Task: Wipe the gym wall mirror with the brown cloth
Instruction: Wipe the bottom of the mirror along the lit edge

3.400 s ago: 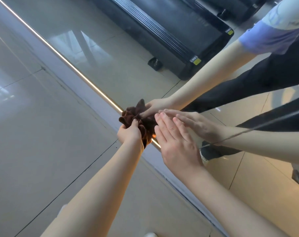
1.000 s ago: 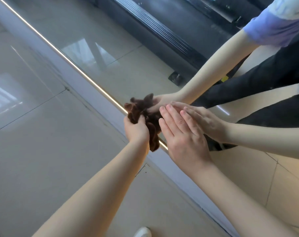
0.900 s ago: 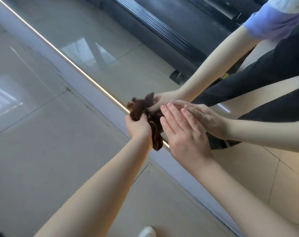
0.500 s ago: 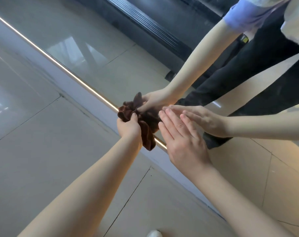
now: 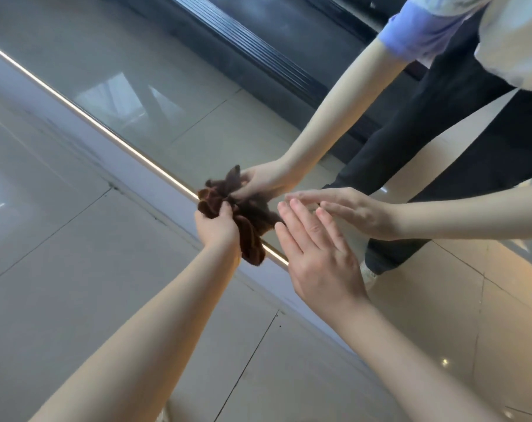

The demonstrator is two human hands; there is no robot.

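Dark brown cloth [image 5: 249, 220], blue sleeve [image 5: 423, 28]

The dark brown cloth [image 5: 247, 221] is bunched into crumpled folds in the left hand [image 5: 217, 228]. It is pressed against the bottom edge of the wall mirror [image 5: 167, 95], with one fold hanging below.

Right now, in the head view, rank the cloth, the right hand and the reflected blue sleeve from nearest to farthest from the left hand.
1. Cloth: gripped in the left hand.
2. Right hand: just to the right.
3. Blue sleeve: reflected, top right.
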